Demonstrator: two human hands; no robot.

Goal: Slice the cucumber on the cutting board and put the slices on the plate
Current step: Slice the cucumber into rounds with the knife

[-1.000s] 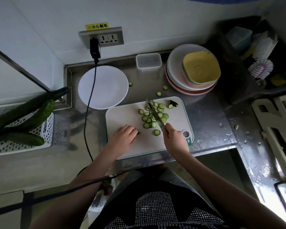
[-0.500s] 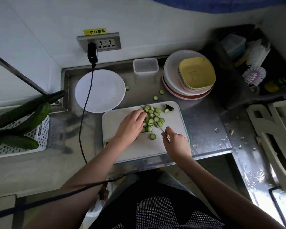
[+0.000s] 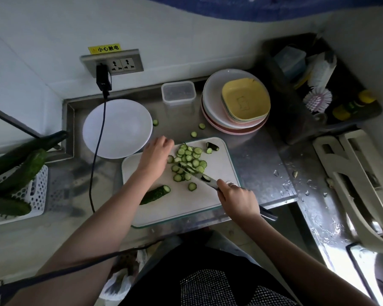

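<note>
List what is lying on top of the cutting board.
On the cutting board: a pile of cucumber slices, an uncut cucumber piece, a dark end stub, and the knife blade under some slices. The left hand may hide more slices.

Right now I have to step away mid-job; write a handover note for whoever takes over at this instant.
Left hand: open, fingers spread at the left edge of the slice pile; whether it touches the slices I cannot tell.
Right hand: grip closed on the knife, blade lying low across the pile.
Cutting board: holds the pile, an uncut cucumber piece near the front-left, and a cut-off end at the far edge.
White plate: no slices on it.
Three stray slices lie on the counter.
Done: most slicing. Left: slice the remaining piece, move the slices to the plate.
</note>
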